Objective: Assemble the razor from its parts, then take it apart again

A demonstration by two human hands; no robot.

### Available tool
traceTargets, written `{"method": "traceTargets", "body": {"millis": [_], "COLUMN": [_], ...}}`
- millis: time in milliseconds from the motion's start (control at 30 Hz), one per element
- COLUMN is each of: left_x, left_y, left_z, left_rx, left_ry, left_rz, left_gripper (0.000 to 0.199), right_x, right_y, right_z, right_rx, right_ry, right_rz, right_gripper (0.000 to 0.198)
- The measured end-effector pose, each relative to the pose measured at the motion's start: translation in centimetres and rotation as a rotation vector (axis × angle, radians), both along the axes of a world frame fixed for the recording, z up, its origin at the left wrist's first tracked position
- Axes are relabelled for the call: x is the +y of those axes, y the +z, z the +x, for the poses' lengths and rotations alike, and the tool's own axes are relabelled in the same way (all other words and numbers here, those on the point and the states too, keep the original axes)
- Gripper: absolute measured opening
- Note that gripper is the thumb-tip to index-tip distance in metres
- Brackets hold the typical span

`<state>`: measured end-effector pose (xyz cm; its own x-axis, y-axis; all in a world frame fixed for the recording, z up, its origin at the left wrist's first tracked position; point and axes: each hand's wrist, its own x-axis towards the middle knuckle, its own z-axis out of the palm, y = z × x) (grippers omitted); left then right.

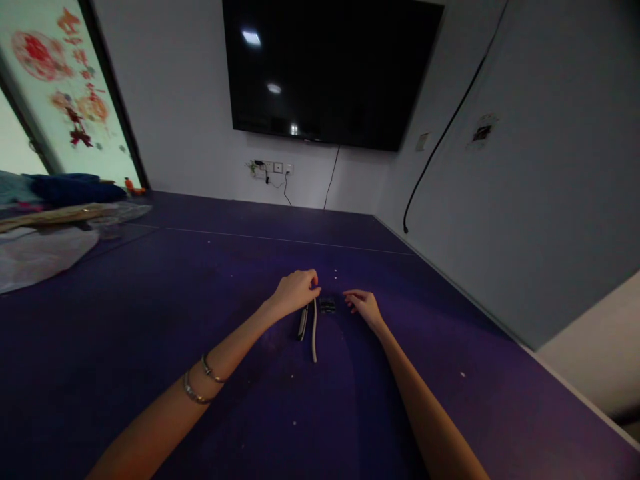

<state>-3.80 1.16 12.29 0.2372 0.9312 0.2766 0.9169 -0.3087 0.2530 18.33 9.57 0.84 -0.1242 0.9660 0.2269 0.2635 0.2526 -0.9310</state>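
Key relation: the small dark rectangular board-like piece (327,305) lies on the smooth purple tabletop (200,333), in the gap between both hands. From the left hand (299,292) it's just off to the right of the thumb tip and slightly nearer the wearer. The right hand (364,308) is on its other side, fingertips a bit farther off, so left is the nearer hand. Piece looks roughly square; no clear long axis.

Thin off-white flexible-looking strip (315,337): long axis runs from the left fingertips toward the wearer, near end slightly curved. Slim black-and-white elongated piece (303,325) sits left of it, slightly slanted, far end partly hidden by the hand.

Left pose: palm down, wrist bent, fingers curled, thumb and index close together at the strip's far end. Can't say whether they pinch it; contact too small to read.

Right pose: fingers loosely bent and pointing left at the board-like piece, spread a little, nothing visible in them, not touching it. Forearms converge from both lower corners.
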Motion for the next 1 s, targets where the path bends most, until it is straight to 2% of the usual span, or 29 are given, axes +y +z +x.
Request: {"method": "traceTargets", "body": {"millis": [67,167,300,400,533,767,1000], "left_x": [-1.0,-2.4,-3.8,-4.2,-4.1,-3.7,-3.6], "left_y": [-0.7,-2.6,-4.9,-6.0,-6.6,-6.7,-7.0], "left_z": [-0.2,-0.5,-0.8,-0.9,-0.6,0.2,-0.2], "left_rx": [0.045,0.151,0.194,0.198,0.218,0.227,0.175], "left_ry": [0.052,0.129,0.146,0.142,0.145,0.151,0.21], "left_rz": [-0.054,-0.05,-0.119,-0.159,-0.175,-0.222,-0.256], "left_gripper": [0.02,0.022,0.03,0.033,0.036,0.032,0.029], "right_x": [0.0,0.0,0.0,0.0,0.1,0.2,-0.2], "right_y": [0.0,-0.1,-0.1,-0.1,-0.1,-0.2,0.2], "right_z": [-0.1,-0.2,-0.3,-0.3,-0.3,-0.5,-0.8], "right_rx": [0.01,0.026,0.04,0.041,0.041,0.046,0.107], "right_ry": [0.006,0.005,0.0,0.004,0.014,0.022,-0.005], "right_rz": [-0.005,-0.01,-0.015,-0.017,-0.014,-0.009,-0.029], "right_gripper": [0.031,0.029,0.027,0.027,0.026,0.023,0.021]}}
